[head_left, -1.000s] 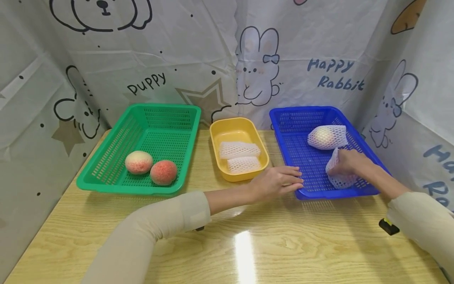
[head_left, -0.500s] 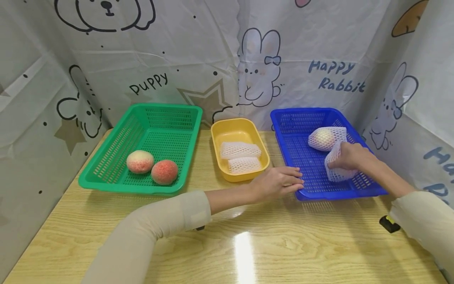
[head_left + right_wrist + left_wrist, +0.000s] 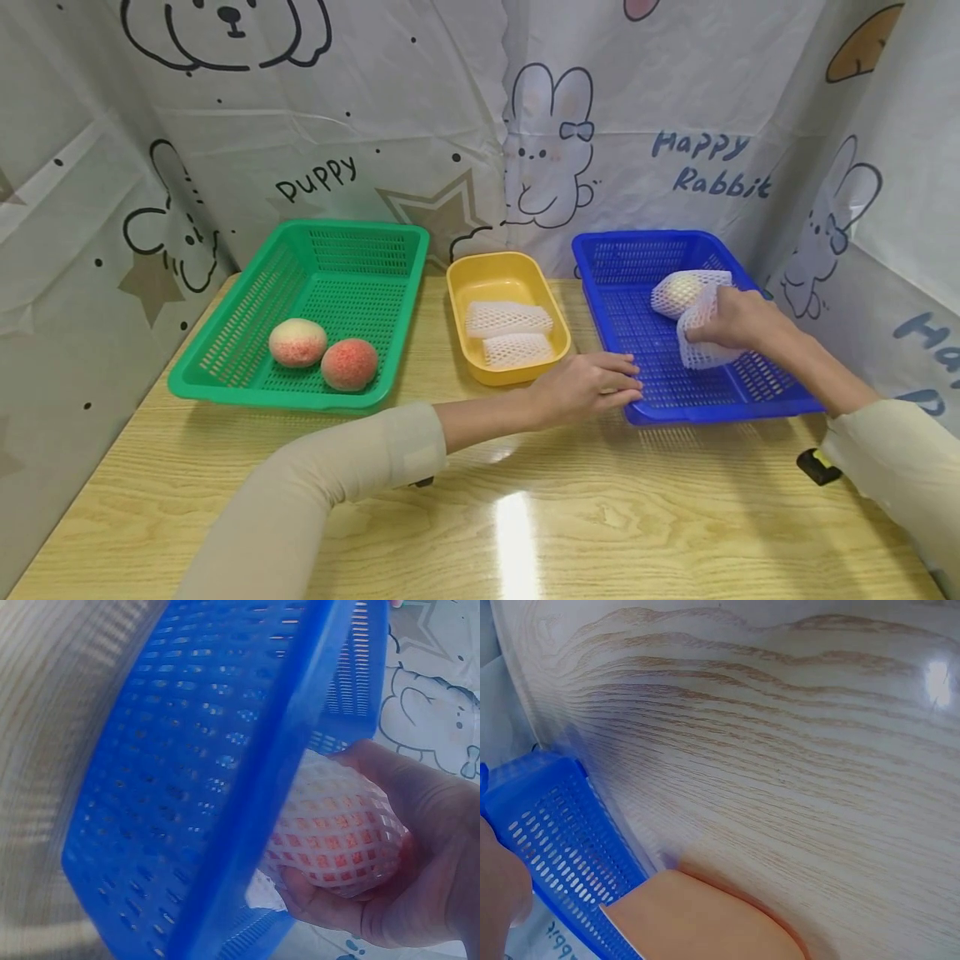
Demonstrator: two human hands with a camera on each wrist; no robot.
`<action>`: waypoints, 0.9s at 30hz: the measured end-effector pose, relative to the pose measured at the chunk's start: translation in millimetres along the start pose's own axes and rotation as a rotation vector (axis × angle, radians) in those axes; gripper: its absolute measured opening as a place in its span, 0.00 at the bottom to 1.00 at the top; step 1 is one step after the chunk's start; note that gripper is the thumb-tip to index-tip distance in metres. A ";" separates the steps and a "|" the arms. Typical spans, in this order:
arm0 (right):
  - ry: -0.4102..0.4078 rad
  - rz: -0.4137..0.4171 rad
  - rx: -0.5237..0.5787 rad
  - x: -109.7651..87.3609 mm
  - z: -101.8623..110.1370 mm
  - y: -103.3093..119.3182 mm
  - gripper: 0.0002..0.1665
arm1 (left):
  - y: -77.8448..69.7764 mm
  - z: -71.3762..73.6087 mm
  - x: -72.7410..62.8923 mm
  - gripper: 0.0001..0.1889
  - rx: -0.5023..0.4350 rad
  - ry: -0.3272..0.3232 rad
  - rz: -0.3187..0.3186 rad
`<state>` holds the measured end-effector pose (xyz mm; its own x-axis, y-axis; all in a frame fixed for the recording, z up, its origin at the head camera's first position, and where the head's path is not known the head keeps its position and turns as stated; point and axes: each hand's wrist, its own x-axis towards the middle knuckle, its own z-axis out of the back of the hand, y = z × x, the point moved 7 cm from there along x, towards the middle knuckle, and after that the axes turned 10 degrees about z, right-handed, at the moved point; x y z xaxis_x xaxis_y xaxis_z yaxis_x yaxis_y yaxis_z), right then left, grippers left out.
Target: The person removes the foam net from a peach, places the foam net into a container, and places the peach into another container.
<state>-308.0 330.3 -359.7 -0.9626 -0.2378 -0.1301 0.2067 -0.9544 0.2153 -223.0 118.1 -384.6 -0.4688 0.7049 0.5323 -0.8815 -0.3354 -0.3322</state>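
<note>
My right hand (image 3: 738, 318) grips a peach in a white foam net sleeve (image 3: 334, 832) over the blue basket (image 3: 652, 412). Red skin shows through the mesh in the right wrist view, with thumb and fingers around it. Behind it in the basket, a second net-wrapped fruit (image 3: 671, 294), pale through its mesh, is partly covered by the held one in the head view. My left hand (image 3: 581, 387) rests on the basket's near left corner, its fingers extended over the rim. Only part of that hand enters the left wrist view, at the left edge.
A yellow tray (image 3: 468, 362) with two foam net sleeves (image 3: 510, 319) stands between the baskets. The green basket (image 3: 300, 400) at left holds two bare peaches (image 3: 297, 342). A printed curtain (image 3: 420, 100) encloses the wooden table (image 3: 600, 517). A small black object (image 3: 817, 467) shows by the right sleeve.
My right hand has carried the net-wrapped peach back and slightly left, from the basket's near right part toward the other wrapped fruit. The left hand stays on the rim.
</note>
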 end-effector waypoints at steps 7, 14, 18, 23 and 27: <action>-0.029 0.010 0.009 3.3 8.2 9.5 0.44 | -2.5 3.8 0.6 0.09 -0.011 0.020 0.012; -0.056 0.010 0.031 9.1 8.2 16.4 0.48 | -4.4 11.7 -4.0 0.11 0.002 0.023 0.000; -0.068 0.010 0.035 11.8 9.7 20.5 0.50 | -1.2 17.7 -7.3 0.13 -0.012 0.018 0.036; -0.064 -0.007 0.024 14.6 13.2 25.3 0.58 | 3.7 28.9 -12.0 0.14 -0.010 -0.030 0.063; -0.076 -0.016 0.027 16.1 15.7 28.7 0.57 | 8.4 38.4 -17.5 0.15 0.006 -0.081 0.077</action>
<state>-320.3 301.9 -340.4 -0.9764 -0.2075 -0.0600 0.1877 -0.9525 0.2398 -224.3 78.9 -366.8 -0.5383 0.6241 0.5663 -0.8427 -0.3909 -0.3702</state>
